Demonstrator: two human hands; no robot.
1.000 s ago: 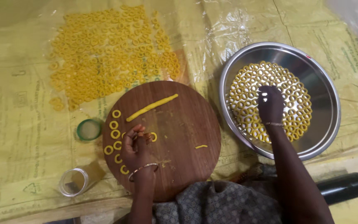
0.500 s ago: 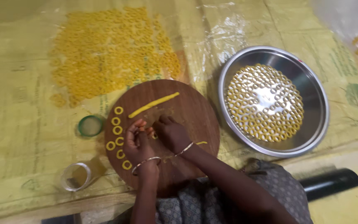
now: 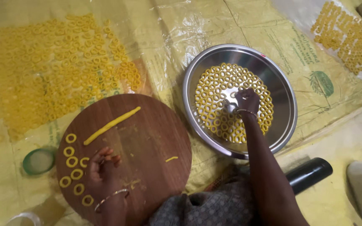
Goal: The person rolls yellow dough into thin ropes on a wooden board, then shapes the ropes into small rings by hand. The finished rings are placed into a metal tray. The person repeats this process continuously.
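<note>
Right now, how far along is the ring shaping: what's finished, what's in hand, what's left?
Done: many yellow rings dry on the plastic sheet, more fill the steel bowl, and seven shaped rings lie along the edge of the wooden board. In hand: the right hand is in the bowl among rings; the left hand rests on the board. Left: a dough rope and a small scrap remain unshaped.
</note>
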